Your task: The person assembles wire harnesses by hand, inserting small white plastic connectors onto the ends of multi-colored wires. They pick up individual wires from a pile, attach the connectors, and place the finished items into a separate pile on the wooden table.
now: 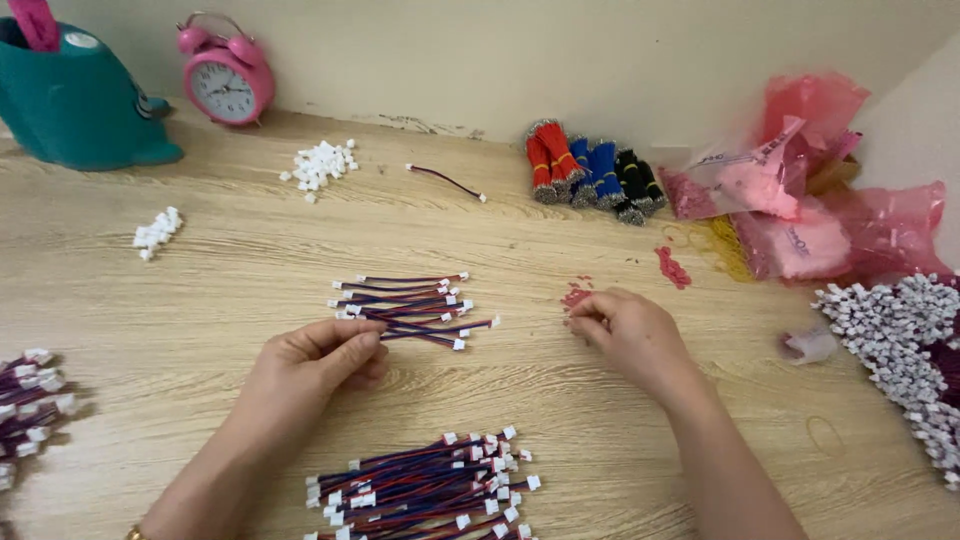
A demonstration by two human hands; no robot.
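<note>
My left hand (318, 365) rests on the wooden table (200, 290), fingers curled and pinching the near end of a small loose bunch of red-and-blue wires with white connectors (415, 308). My right hand (625, 330) is to the right of that bunch, fingertips pinched over a little scatter of tiny red pieces (577, 295); what it grips is too small to tell. A bigger pile of the same connector wires (425, 485) lies near the front edge between my forearms.
A teal holder (75, 100) and pink alarm clock (226, 80) stand at the back left. White connector heaps (320, 163) (157, 231), a single wire (447, 181), red, blue and black wire bundles (590, 175), pink bags (800, 190) and more connector wires (900, 340) (30, 400) lie around.
</note>
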